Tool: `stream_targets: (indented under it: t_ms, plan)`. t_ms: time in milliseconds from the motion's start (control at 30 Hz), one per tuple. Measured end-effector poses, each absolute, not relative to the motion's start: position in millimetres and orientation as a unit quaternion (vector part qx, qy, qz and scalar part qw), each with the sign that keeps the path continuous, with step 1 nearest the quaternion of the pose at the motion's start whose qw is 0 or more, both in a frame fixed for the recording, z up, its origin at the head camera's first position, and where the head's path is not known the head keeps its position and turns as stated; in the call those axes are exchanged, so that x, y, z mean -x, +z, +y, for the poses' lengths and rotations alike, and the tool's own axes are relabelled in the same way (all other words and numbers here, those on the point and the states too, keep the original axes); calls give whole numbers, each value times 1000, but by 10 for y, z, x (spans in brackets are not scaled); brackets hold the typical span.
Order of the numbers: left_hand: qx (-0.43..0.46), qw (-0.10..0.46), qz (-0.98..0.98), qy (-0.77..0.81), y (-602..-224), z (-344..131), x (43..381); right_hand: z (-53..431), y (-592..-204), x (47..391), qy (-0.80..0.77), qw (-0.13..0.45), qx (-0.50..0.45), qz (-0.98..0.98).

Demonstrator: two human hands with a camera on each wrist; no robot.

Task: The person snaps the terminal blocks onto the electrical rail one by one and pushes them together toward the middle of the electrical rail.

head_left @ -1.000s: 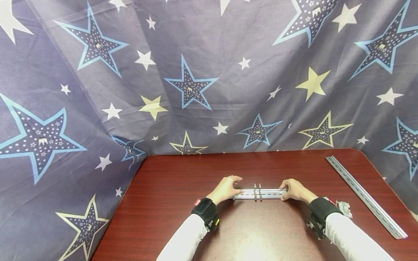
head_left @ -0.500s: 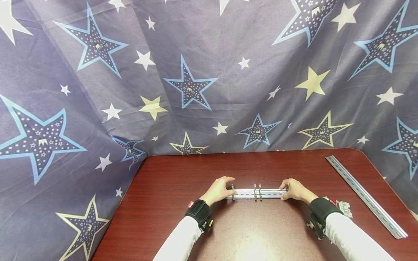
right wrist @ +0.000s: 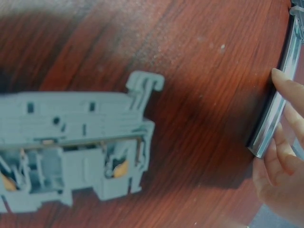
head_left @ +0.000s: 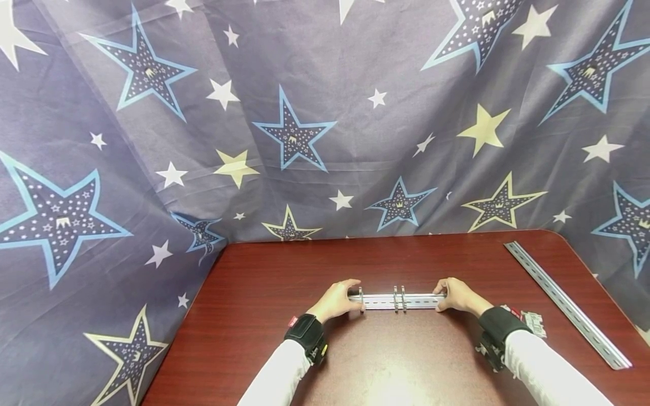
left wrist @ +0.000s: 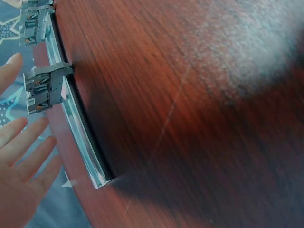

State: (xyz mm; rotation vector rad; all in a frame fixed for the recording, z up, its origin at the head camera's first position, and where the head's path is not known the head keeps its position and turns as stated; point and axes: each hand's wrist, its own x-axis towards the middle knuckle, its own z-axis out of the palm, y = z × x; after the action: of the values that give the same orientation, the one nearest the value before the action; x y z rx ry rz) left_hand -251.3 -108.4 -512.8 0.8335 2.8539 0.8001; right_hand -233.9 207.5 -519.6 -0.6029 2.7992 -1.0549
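Red-brown tabletop (head_left: 284, 270) — on it, a short silvery rail (head_left: 380, 302) — straight, slotted.

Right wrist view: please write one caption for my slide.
Right hand gripping a metal rail near its end, with a grey terminal block on the wood-grained tabletop.

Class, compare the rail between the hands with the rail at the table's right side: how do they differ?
The short rail is clearly shorter than the long rail. In the head view, the short rail runs left to right; the long rail slants. The short rail carries three blocks; the long rail shows none. The right hand grips the short rail; neither hand touches the long rail. Both are silvery and slotted.
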Motion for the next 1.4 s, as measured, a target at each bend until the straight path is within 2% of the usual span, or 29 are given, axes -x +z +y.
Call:
stream_targets:
  t_ms: [300, 600, 1400]
  plan:
    - [-279, 38, 924, 259, -5187, -1089, 2521, 2291, -5699, 2642, -383, 25, 245, 890]
    - [-287, 16, 916, 280, -5205, -1058, 2507, 2110, -5270, 2385, -352, 44, 200, 913]
    - [-272, 30, 924, 266, -5207, -687, 2460, 2079, -5228, 2357, -346, 42, 195, 917]
